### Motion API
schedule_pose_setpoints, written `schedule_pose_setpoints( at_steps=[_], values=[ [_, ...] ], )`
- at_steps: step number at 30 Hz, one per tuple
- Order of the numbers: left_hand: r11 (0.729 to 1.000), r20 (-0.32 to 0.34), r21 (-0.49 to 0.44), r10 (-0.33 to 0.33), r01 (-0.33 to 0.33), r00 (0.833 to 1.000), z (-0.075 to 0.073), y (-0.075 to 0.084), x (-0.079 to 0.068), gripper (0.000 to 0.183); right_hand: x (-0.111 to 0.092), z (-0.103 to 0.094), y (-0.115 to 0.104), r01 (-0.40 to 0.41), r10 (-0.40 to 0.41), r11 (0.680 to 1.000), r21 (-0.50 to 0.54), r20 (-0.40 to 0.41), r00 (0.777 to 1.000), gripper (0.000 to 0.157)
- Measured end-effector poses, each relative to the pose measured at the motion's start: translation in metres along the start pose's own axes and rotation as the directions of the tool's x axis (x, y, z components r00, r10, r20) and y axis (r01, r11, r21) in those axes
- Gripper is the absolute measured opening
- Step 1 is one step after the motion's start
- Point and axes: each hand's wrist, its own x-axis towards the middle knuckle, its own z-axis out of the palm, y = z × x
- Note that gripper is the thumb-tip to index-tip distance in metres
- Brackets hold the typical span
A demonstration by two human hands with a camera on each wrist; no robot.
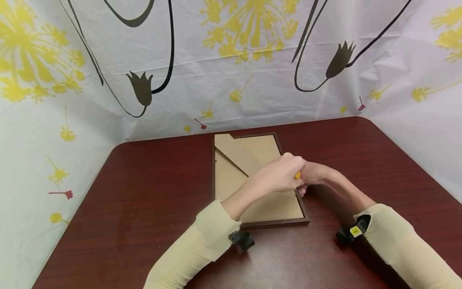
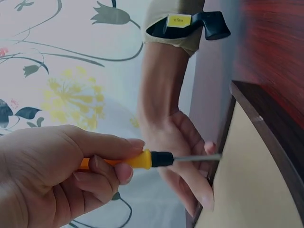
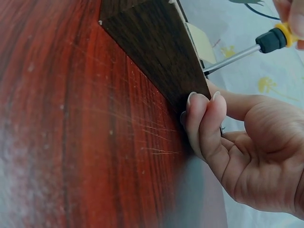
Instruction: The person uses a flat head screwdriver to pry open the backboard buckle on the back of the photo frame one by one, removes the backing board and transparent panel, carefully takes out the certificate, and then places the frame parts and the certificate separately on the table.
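Note:
A dark brown picture frame lies back up on the table, its tan backing board showing. My left hand grips the yellow handle of a screwdriver. The metal shaft reaches down to the inner edge of the frame's right side, where its tip touches, as seen in the right wrist view. My right hand holds that same side, fingers curled against the outer wall and thumb over the rim. In the head view the left hand hides most of the screwdriver.
A tan flap lies slantwise across the backing board. The dark red wooden table stretches to both sides of the frame. A white flower-printed sheet hangs behind it. Each sleeve has a small black camera at the cuff.

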Motion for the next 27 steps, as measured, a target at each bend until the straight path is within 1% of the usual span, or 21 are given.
schedule_pose_setpoints(
  at_steps=[3, 4, 5, 7, 9, 11, 12, 14, 19, 24, 27],
  values=[
    [0.997, -0.022, -0.074, 0.002, -0.004, 1.0, 0.003, -0.011, -0.006, 0.008, 0.003, 0.001, 0.0, -0.069, 0.069, 0.997, 0.024, -0.028, 0.997, 0.006],
    [0.996, -0.025, -0.091, -0.001, -0.001, 1.0, 0.004, -0.016, -0.008, 0.008, 0.003, 0.002, 0.0, -0.08, 0.081, 0.997, 0.021, -0.038, 0.996, 0.013],
    [0.994, -0.03, -0.11, -0.006, 0.003, 1.0, 0.005, -0.02, -0.011, 0.008, 0.003, 0.002, 0.0, -0.088, 0.089, 0.996, 0.014, -0.049, 0.995, 0.026],
    [0.991, -0.041, -0.13, -0.012, 0.007, 0.999, 0.007, -0.029, -0.017, 0.009, 0.003, 0.002, -0.001, -0.106, 0.107, 0.994, 0.016, -0.064, 0.992, 0.057],
    [0.989, -0.044, -0.148, -0.005, -0.001, 0.999, 0.01, -0.037, -0.024, 0.012, 0.002, 0.002, -0.002, -0.122, 0.122, 0.993, 0.01, -0.074, 0.99, 0.081],
    [0.988, -0.047, -0.154, 0.009, -0.017, 0.999, 0.012, -0.044, -0.03, 0.014, 0.002, 0.003, -0.003, -0.137, 0.137, 0.991, -0.001, -0.084, 0.987, 0.095],
    [0.988, -0.044, -0.153, 0.013, -0.02, 0.999, 0.013, -0.047, -0.032, 0.016, 0.002, 0.002, -0.004, -0.145, 0.144, 0.989, -0.004, -0.088, 0.986, 0.098],
    [0.989, -0.04, -0.146, 0.015, -0.02, 0.999, 0.016, -0.051, -0.038, 0.019, 0.001, 0.002, -0.005, -0.155, 0.153, 0.988, -0.014, -0.093, 0.984, 0.1],
    [0.993, -0.01, -0.114, -0.018, 0.016, 1.0, 0.024, -0.058, -0.048, 0.021, -0.002, 0.003, -0.006, -0.152, 0.149, 0.988, -0.017, -0.106, 0.983, 0.099],
    [0.99, 0.002, -0.143, -0.014, 0.015, 1.0, 0.032, -0.064, -0.057, 0.022, -0.003, 0.006, -0.005, -0.147, 0.142, 0.989, -0.028, -0.131, 0.981, 0.098],
    [0.986, 0.007, -0.166, -0.028, 0.029, 1.0, 0.036, -0.066, -0.061, 0.022, -0.002, 0.008, -0.005, -0.141, 0.135, 0.989, -0.034, -0.142, 0.981, 0.097]
  ],
)
